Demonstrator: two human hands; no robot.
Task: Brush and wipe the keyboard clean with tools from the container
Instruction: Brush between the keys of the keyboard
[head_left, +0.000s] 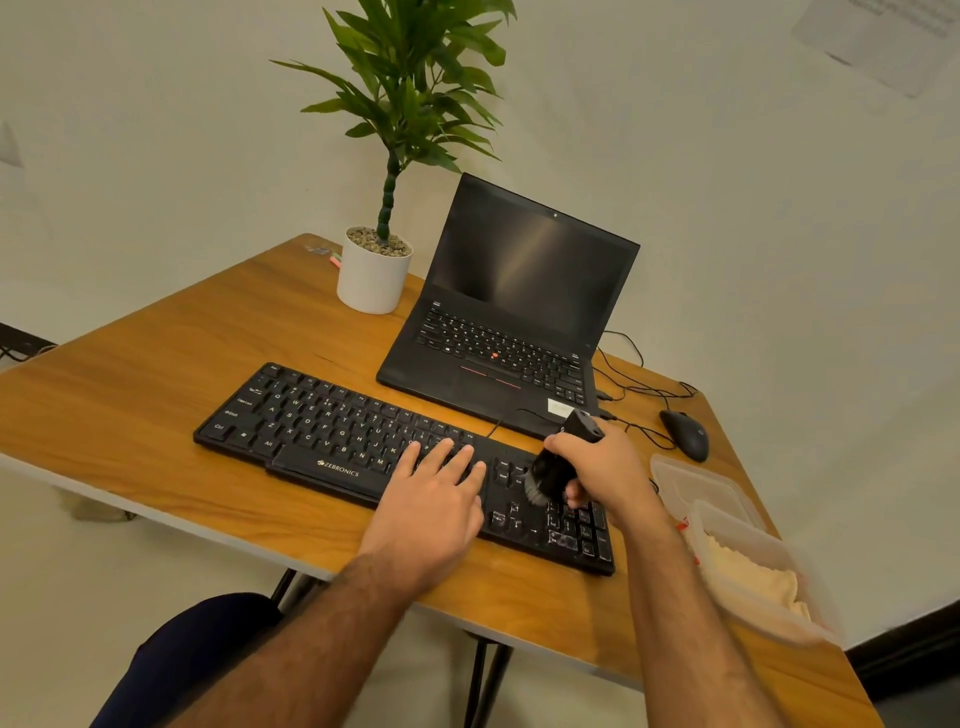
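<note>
my right hand (605, 470) is wrapped around the black brush (558, 467), fingers curled tight on its body, its handle end sticking up past my thumb toward the laptop (511, 332) and the bristles pointing down and to my left, onto the keys. my left hand (434, 501) lies flat with straight fingers on the keyboard (332, 436), just right of the space bar, pressing it steady and gripping nothing.

the keyboard runs along the near edge of the tabletop (156, 364), slightly askew, its long axis going from the far left down toward the near right corner. the brush sits over the block of keys between the main letters and the number pad, close to the keyboard's right end. so almost everything not under the bristles lies to my left along that long axis, and my left hand is directly in that path, just beside the bristles.

i judge the next strokes have to travel leftward row by row, which means my left hand must shift further left or lift before the brush gets there. the right hand is the one placed for it.

the container (753, 566) stands at the tabletop's near right corner, beside my right forearm, with a yellowish cloth (748, 569) inside for wiping; its lid (696, 483) lies just beyond it, and a mouse (685, 434) further back.
</note>
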